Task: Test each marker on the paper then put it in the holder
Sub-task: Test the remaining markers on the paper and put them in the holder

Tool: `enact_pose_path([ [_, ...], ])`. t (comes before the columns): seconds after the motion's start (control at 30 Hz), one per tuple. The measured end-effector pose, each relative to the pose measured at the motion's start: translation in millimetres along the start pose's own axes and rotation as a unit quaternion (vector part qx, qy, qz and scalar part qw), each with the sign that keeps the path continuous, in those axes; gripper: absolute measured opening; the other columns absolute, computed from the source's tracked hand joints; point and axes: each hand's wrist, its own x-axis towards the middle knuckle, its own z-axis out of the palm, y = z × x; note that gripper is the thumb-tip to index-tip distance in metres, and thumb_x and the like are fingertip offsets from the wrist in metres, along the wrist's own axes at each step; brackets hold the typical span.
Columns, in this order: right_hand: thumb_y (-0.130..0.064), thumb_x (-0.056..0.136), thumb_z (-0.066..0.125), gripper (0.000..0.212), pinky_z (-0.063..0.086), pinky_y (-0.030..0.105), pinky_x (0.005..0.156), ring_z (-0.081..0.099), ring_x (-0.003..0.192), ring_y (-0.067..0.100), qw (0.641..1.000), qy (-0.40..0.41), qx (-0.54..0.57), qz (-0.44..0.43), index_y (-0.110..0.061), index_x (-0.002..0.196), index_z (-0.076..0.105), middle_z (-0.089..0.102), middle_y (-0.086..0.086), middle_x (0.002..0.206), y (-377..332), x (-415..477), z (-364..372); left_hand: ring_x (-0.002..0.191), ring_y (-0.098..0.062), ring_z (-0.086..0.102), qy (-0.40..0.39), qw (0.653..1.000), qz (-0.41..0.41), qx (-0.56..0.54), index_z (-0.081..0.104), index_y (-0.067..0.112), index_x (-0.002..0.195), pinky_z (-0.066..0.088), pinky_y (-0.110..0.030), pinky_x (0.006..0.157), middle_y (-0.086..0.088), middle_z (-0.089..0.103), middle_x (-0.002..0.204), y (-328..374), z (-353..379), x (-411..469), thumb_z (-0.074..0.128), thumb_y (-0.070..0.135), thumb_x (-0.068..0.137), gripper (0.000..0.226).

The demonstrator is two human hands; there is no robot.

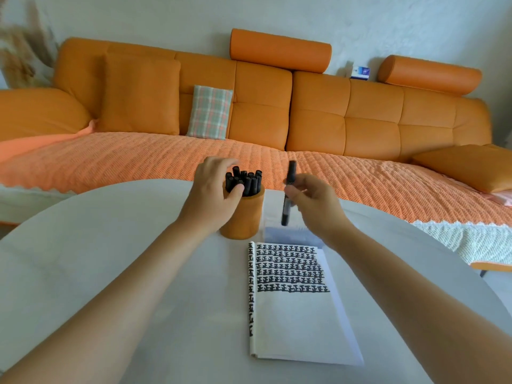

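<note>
Head view: right hand (313,206) pinches black marker (285,209), near vertical, lower end over white scribbled paper (293,314), beside orange cylindrical holder (243,214); left hand (213,195) curls round its bunched black markers (249,181)

Repeated black glyphs (288,268) in rows across paper (299,322) top half and down left edge, no readable word. Print on blue box (360,72) on sofa (371,126) back blurred.

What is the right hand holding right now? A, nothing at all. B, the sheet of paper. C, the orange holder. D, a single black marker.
D: the right hand pinches one black marker, roughly upright, while the left hand curls round the markers standing in the orange holder.
</note>
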Motion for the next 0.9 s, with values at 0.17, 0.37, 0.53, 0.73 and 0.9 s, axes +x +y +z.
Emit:
enact_pose_path([
  [0.17, -0.015, 0.096, 0.059, 0.008, 0.058, 0.036, 0.077, 0.071, 0.079, 0.008, 0.997, 0.056, 0.052, -0.010, -0.021, 0.099, 0.064, 0.072, 0.002, 0.093, -15, 36, 8, 0.140, -0.018, 0.027, -0.171, 0.971, -0.149, -0.077, 0.023, 0.033, 0.148, 0.028, -0.042, 0.112, 0.005, 0.030, 0.152, -18, 1, 27, 0.073, 0.050, 0.079, 0.088],
  [0.37, -0.014, 0.095, 0.061, 0.012, 0.060, 0.042, 0.081, 0.071, 0.080, 0.013, 0.999, 0.043, 0.022, -0.020, -0.014, 0.105, 0.067, 0.072, 0.004, 0.093, -16, 54, 24, 0.137, -0.017, 0.038, -0.187, 0.958, -0.167, -0.136, 0.036, 0.034, 0.144, 0.034, -0.033, 0.107, 0.006, 0.039, 0.150, -33, 8, 36, 0.071, 0.045, 0.083, 0.072],
  [0.53, -0.016, 0.092, 0.067, 0.011, 0.059, 0.043, 0.082, 0.071, 0.084, 0.015, 0.999, 0.034, 0.006, -0.039, -0.021, 0.101, 0.068, 0.073, -0.001, 0.090, -10, 57, 26, 0.128, -0.013, 0.049, -0.145, 0.960, -0.155, -0.180, 0.050, 0.032, 0.136, 0.039, -0.036, 0.109, 0.009, 0.055, 0.136, -30, 11, 41, 0.069, 0.029, 0.086, 0.053],
  [0.73, -0.013, 0.088, 0.072, 0.021, 0.059, 0.038, 0.084, 0.070, 0.087, 0.016, 0.997, 0.030, 0.024, -0.067, -0.032, 0.095, 0.065, 0.072, -0.005, 0.092, -10, 60, 30, 0.117, -0.016, 0.056, -0.107, 0.943, -0.177, -0.259, 0.054, 0.036, 0.120, 0.045, -0.037, 0.103, 0.007, 0.061, 0.125, -27, 21, 41, 0.062, 0.011, 0.090, 0.040],
  [0.9, -0.012, 0.087, 0.073, 0.016, 0.058, 0.028, 0.079, 0.071, 0.085, 0.014, 0.996, 0.029, 0.044, -0.074, -0.023, 0.098, 0.067, 0.072, -0.003, 0.092, -10, 62, 33, 0.107, -0.006, 0.058, -0.072, 0.956, -0.166, -0.233, 0.053, 0.026, 0.114, 0.049, -0.024, 0.090, 0.008, 0.062, 0.112, -27, 22, 38, 0.076, 0.021, 0.082, 0.040],
])
